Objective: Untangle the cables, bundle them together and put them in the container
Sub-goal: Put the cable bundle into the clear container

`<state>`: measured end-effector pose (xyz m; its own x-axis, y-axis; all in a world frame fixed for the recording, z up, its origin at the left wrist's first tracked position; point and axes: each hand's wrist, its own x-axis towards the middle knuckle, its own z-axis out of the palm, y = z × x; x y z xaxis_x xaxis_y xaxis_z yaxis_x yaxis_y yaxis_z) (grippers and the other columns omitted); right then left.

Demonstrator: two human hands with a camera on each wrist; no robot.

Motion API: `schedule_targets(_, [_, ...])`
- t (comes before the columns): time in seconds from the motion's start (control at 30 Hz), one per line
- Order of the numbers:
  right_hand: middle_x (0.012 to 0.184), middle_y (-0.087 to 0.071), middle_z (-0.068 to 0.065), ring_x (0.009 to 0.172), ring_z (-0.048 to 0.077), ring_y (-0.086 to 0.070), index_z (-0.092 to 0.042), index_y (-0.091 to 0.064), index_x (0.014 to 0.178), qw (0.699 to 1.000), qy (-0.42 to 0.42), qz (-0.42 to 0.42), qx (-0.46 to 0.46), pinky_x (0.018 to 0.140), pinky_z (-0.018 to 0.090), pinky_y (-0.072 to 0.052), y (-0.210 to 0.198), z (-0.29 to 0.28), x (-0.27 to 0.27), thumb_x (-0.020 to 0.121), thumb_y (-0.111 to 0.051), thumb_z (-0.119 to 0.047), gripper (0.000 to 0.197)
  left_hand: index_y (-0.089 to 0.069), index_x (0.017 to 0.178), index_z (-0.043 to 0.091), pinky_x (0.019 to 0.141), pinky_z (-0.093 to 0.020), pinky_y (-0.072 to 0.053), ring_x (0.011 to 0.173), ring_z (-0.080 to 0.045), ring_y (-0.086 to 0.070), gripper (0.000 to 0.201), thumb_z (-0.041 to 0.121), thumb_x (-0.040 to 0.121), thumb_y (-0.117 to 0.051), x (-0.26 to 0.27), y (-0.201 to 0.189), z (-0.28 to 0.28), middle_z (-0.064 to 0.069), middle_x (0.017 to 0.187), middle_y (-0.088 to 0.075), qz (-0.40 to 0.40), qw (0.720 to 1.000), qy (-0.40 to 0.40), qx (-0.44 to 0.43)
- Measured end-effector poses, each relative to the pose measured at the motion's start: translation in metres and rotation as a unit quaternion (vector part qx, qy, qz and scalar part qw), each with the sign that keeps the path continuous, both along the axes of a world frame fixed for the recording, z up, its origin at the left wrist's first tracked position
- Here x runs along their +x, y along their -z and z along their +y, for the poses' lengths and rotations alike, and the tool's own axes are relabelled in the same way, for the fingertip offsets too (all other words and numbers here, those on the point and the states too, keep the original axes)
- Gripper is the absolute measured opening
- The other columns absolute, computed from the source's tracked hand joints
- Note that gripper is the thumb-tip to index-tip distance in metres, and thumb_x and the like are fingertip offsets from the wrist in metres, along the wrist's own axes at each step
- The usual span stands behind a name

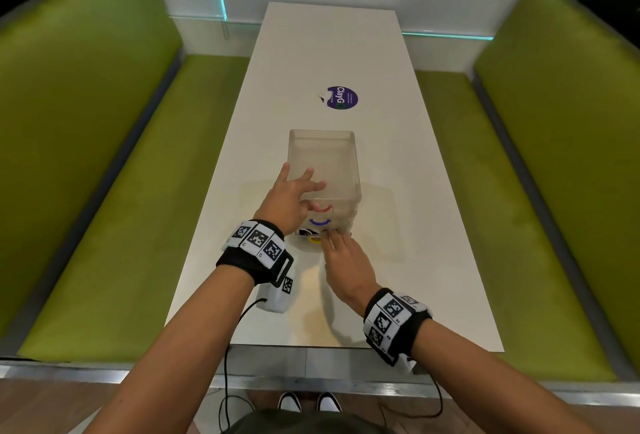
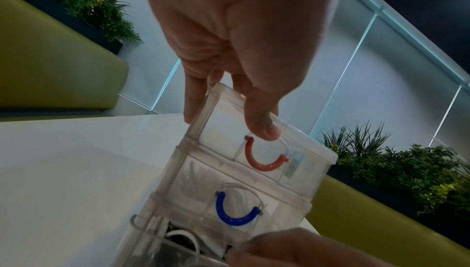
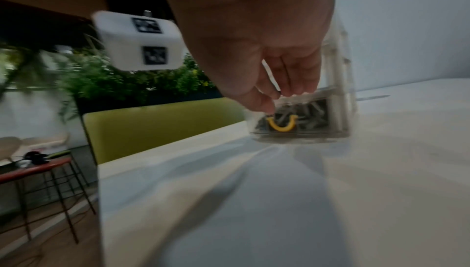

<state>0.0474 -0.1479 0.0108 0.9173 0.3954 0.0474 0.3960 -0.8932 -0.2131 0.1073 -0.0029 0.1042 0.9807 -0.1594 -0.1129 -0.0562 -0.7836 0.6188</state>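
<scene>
A clear plastic drawer container [image 1: 323, 156] stands on the white table [image 1: 415, 225]. It has a red handle [image 2: 262, 162] on the top drawer, a blue handle [image 2: 235, 214] on the middle one and a yellow handle [image 3: 281, 126] on the bottom one. My left hand [image 1: 301, 187] rests on the container's top with fingers spread, and its thumb presses the front above the red handle. My right hand [image 1: 332, 241] pinches the front rim of the bottom drawer, which is pulled out a little. Black and white cables [image 2: 183, 239] lie coiled inside that drawer.
A round purple sticker [image 1: 342, 97] is stuck on the table beyond the container. Green benches [image 1: 104, 191] [image 1: 554, 191] run along both long sides. The table's near edge [image 1: 311, 347] is just under my forearms. A small side table [image 3: 30, 168] stands off to the left.
</scene>
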Motion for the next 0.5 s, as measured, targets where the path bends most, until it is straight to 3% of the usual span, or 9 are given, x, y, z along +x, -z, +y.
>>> schedule_targets(0.13, [0.087,-0.063,0.014,0.073,0.029,-0.061,0.0,-0.065,0.096,0.999,-0.021,0.006,0.024,0.063,0.032,-0.053,-0.004,0.009,-0.009,0.052,-0.074,0.01,0.046,-0.049,0.136,0.031,0.114,-0.042,-0.013,0.148,-0.02,0.007,0.053,0.0,0.092,-0.046,-0.001,0.0,0.0,0.008,0.157,-0.025,0.003,1.0,-0.001,-0.001])
schedule_targets(0.33, [0.089,-0.063,0.014,0.076,0.031,-0.063,0.003,-0.063,0.103,0.999,-0.021,-0.002,0.036,0.068,0.034,-0.055,0.0,0.011,0.003,0.061,-0.07,0.008,0.043,-0.049,0.135,0.032,0.116,-0.043,-0.01,0.148,-0.02,0.007,0.052,0.002,0.093,-0.047,-0.001,0.0,0.0,0.008,0.157,-0.025,0.011,1.0,-0.002,-0.01])
schedule_targets(0.5, [0.083,-0.058,0.016,0.071,0.03,-0.057,0.003,-0.062,0.089,0.999,-0.002,0.01,0.051,0.059,0.033,-0.051,-0.007,0.025,-0.009,0.062,-0.068,0.01,0.029,-0.05,0.134,0.032,0.116,-0.045,-0.01,0.148,-0.02,0.007,0.052,0.002,0.092,-0.049,0.0,0.002,0.001,0.008,0.156,-0.026,0.01,1.0,-0.003,-0.015])
